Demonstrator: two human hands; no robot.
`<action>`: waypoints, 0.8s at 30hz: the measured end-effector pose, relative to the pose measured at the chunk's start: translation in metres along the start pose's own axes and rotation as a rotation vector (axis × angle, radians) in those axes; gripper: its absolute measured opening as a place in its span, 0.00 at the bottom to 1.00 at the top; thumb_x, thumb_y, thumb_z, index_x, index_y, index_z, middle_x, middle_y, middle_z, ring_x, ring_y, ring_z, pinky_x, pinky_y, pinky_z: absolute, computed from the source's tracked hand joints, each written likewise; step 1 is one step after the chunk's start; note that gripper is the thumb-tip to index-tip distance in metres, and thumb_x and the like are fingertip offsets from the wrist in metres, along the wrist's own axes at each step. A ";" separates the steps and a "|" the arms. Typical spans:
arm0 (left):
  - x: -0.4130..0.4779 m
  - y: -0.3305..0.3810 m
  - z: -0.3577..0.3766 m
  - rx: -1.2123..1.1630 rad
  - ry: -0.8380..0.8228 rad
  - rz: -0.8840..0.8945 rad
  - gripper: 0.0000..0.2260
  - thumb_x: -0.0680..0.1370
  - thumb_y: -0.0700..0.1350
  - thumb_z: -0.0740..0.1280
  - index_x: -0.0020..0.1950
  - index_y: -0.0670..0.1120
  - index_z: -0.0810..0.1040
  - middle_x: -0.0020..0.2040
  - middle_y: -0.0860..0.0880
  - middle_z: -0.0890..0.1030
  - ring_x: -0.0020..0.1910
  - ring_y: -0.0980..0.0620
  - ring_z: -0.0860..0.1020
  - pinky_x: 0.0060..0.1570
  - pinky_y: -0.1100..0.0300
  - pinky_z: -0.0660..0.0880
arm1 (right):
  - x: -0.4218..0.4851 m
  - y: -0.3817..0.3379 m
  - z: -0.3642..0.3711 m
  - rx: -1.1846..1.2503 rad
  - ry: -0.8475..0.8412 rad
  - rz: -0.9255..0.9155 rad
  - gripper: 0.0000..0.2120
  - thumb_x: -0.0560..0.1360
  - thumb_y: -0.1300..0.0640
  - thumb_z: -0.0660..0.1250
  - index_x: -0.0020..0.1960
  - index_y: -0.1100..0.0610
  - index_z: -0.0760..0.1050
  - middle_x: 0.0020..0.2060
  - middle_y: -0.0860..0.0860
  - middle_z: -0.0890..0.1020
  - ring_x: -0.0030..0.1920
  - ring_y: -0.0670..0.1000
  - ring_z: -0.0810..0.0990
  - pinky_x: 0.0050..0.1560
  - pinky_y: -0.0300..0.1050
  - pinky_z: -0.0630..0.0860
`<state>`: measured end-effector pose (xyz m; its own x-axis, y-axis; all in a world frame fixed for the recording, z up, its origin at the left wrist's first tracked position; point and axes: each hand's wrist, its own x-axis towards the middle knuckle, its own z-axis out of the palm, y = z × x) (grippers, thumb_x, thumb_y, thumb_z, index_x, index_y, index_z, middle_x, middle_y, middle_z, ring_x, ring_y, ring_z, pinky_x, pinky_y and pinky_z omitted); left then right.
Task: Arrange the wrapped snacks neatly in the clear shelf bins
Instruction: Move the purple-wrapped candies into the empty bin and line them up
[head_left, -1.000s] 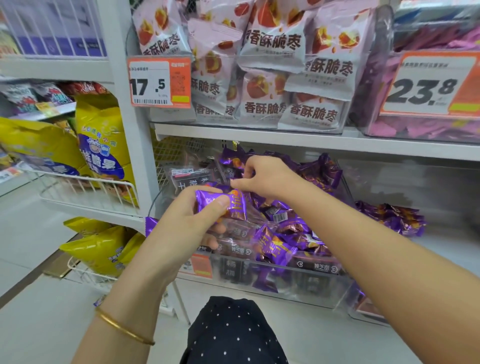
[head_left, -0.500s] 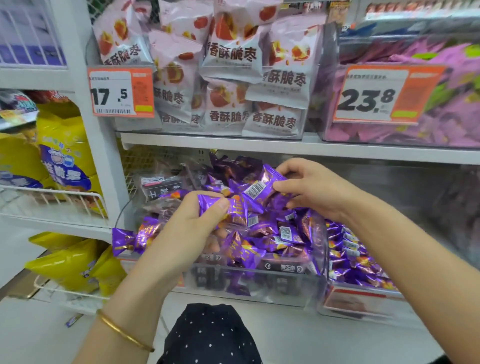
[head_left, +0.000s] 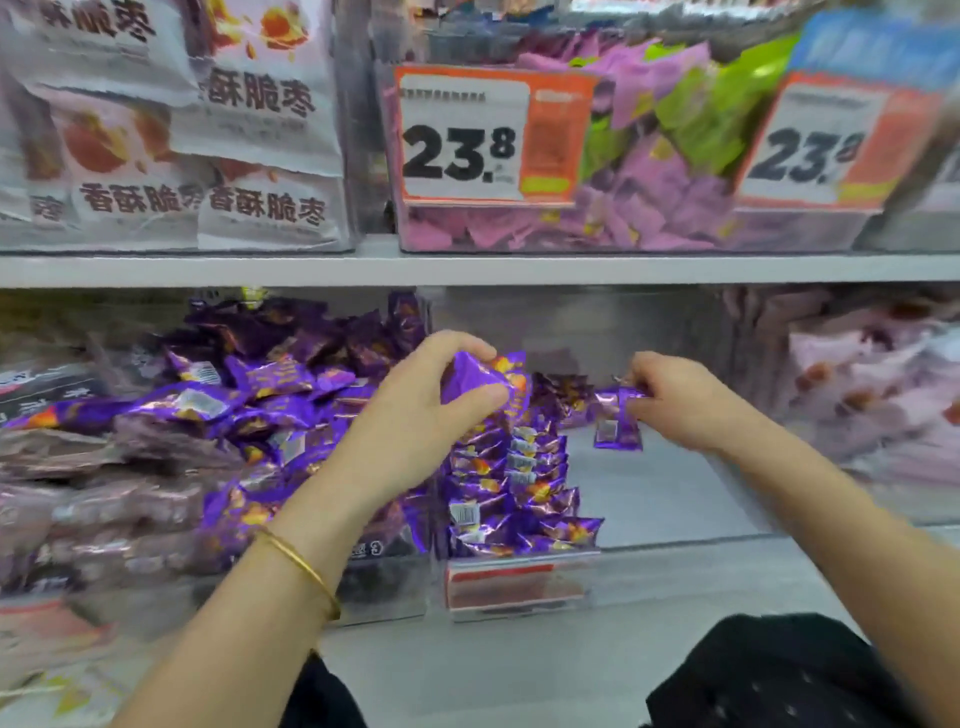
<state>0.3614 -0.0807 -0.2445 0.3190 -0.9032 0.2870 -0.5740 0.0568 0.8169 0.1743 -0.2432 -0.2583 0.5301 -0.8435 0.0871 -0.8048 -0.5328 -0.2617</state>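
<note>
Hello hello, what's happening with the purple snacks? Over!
Left grip holds one purple snack. Right grip pinches a second snack inside the clear bin. Nothing in the way.

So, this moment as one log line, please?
left hand: holds purple snack | right hand: pinches second snack | clear bin: part-filled

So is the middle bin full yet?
Part full. Purple snacks stand in one row along the left wall of the bin; the rest of its floor shows bare.
</note>
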 end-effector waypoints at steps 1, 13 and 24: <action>0.008 0.001 0.005 0.081 -0.014 0.036 0.12 0.74 0.49 0.69 0.56 0.53 0.75 0.48 0.56 0.76 0.44 0.57 0.74 0.45 0.68 0.69 | 0.006 0.001 0.009 -0.184 -0.022 -0.014 0.04 0.74 0.64 0.62 0.45 0.57 0.68 0.47 0.60 0.78 0.49 0.59 0.76 0.43 0.46 0.69; 0.064 -0.005 0.060 0.020 -0.111 -0.079 0.14 0.76 0.47 0.66 0.61 0.48 0.70 0.49 0.47 0.78 0.35 0.49 0.82 0.24 0.71 0.67 | 0.047 0.024 0.064 -0.120 -0.032 -0.071 0.15 0.73 0.55 0.67 0.56 0.61 0.72 0.54 0.60 0.79 0.56 0.61 0.77 0.51 0.50 0.72; 0.068 -0.011 0.063 -0.047 -0.113 -0.167 0.12 0.78 0.44 0.65 0.61 0.48 0.70 0.45 0.52 0.78 0.38 0.48 0.82 0.42 0.54 0.78 | 0.039 0.014 0.065 -0.306 -0.046 -0.073 0.23 0.74 0.48 0.67 0.63 0.56 0.65 0.59 0.55 0.74 0.62 0.58 0.71 0.52 0.50 0.73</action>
<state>0.3421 -0.1695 -0.2656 0.3188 -0.9436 0.0898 -0.4833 -0.0803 0.8718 0.2005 -0.2789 -0.3209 0.5956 -0.8017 0.0500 -0.8032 -0.5939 0.0456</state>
